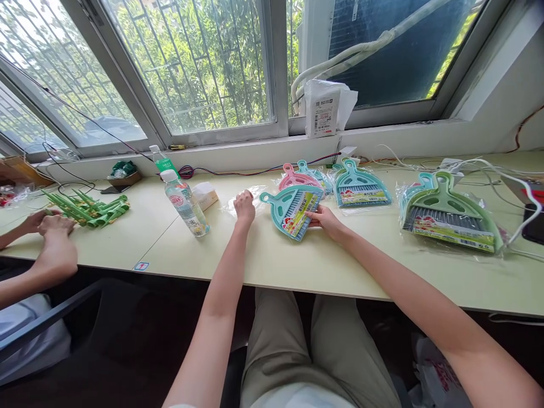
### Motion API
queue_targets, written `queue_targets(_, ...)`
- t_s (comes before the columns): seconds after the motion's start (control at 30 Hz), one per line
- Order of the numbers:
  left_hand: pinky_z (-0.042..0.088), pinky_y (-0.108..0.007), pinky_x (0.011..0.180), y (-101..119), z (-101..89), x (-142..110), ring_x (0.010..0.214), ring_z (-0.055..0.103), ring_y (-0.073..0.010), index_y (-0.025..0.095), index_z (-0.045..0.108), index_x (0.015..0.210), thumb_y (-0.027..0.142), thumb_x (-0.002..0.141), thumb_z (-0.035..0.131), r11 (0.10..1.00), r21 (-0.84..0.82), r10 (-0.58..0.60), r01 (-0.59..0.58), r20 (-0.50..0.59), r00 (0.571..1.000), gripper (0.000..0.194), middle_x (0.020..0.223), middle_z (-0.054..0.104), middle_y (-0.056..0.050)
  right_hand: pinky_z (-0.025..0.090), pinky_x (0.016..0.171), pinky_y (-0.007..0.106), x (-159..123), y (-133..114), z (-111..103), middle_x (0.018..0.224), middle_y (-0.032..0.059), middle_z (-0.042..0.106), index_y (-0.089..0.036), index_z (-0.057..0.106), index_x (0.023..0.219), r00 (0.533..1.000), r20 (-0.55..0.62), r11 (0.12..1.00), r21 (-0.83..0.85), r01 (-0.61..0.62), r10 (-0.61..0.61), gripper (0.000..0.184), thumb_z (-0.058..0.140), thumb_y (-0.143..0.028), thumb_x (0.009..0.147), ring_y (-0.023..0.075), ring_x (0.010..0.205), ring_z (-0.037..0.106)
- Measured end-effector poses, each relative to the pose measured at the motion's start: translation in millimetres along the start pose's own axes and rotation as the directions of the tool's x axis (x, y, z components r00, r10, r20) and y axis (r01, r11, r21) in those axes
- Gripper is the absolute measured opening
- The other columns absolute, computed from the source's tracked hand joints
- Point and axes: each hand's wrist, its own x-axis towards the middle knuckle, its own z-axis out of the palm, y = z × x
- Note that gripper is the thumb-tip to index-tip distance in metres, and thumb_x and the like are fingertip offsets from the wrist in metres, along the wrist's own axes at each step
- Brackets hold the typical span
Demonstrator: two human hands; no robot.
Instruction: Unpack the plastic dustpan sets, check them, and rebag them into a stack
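Observation:
My right hand grips the brush end of a teal dustpan-and-brush set with a yellow-green printed label, tilted just above or on the table. To its left, my left hand is closed on a transparent plastic bag, which spreads out on both sides of the fingers. Directly behind the held set lies a pink dustpan, partly covered by it. A bagged green-teal dustpan-and-brush set lies beyond my right hand.
A stack of bagged dustpan sets lies at the right, near white cables. Two bottles, one a leaning water bottle, and a tissue pack stand left. A co-worker's hands are beside green stalk-like pieces.

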Motion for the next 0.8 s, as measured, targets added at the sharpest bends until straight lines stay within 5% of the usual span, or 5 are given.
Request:
queue_targets(0.13,0.036,-0.039,0.092,17.6,-3.5,-7.8,0.112,0.052,-0.0284,0.023,0.054,0.109,0.004,0.092,0.033,0.974,-0.15,0.145,-0.17,-0.165,0.976,0.033,0.112,0.064,-0.011,0.061,0.088,0.049,0.0,-2.6,-0.9,0.102,0.009,0.074,-0.019,0.062,0.102,1.0,0.004,1.0,-0.014,-0.01,0.01,0.027,0.072,-0.025,0.078,0.0234,0.084,0.073)
queue_targets(0.37,0.034,-0.038,0.089,30.6,-4.9,-14.1,0.104,0.055,-0.0258,0.023,0.051,0.107,0.003,0.093,0.033,0.964,-0.18,0.131,-0.196,-0.321,0.938,0.03,0.101,0.063,-0.009,0.061,0.087,0.049,2.6,-8.5,-10.7,0.107,0.0081,0.073,-0.021,0.061,0.098,0.987,-0.13,0.996,-0.008,0.094,-0.094,0.026,0.074,-0.029,0.076,0.0253,0.091,0.072)
queue_targets(0.47,0.036,-0.037,0.086,32.2,-2.4,-14.4,0.1,0.057,-0.0241,0.022,0.05,0.107,0.003,0.092,0.035,0.943,-0.189,0.194,-0.273,-0.354,0.915,0.028,0.098,0.063,-0.007,0.062,0.084,0.049,2.6,-9.3,-13.2,0.104,0.007,0.074,-0.021,0.063,0.097,0.988,-0.094,0.992,-0.019,0.123,-0.124,0.032,0.078,-0.036,0.072,0.0258,0.091,0.072)
queue_targets(0.67,0.038,-0.032,0.086,48.7,4.3,-26.8,0.09,0.06,-0.0182,0.023,0.047,0.112,0.003,0.09,0.039,0.821,-0.202,0.476,-0.534,-0.275,0.835,0.03,0.094,0.063,-0.003,0.064,0.074,0.044,-1.7,-6.1,-0.8,0.097,0.0074,0.075,-0.019,0.068,0.097,0.993,0.064,0.995,-0.001,0.101,-0.101,0.047,0.086,-0.042,0.061,0.0256,0.084,0.072)
queue_targets(0.8,0.04,-0.032,0.087,63.1,8.1,-38.9,0.091,0.061,-0.0168,0.022,0.047,0.112,0.006,0.092,0.039,0.746,-0.26,0.571,-0.613,-0.224,0.79,0.026,0.095,0.064,-0.003,0.063,0.077,0.045,-1.1,-1.6,5.1,0.1,0.0078,0.075,-0.019,0.067,0.097,0.992,-0.004,0.988,0.089,0.129,-0.129,0.047,0.086,-0.042,0.061,0.0257,0.085,0.072)
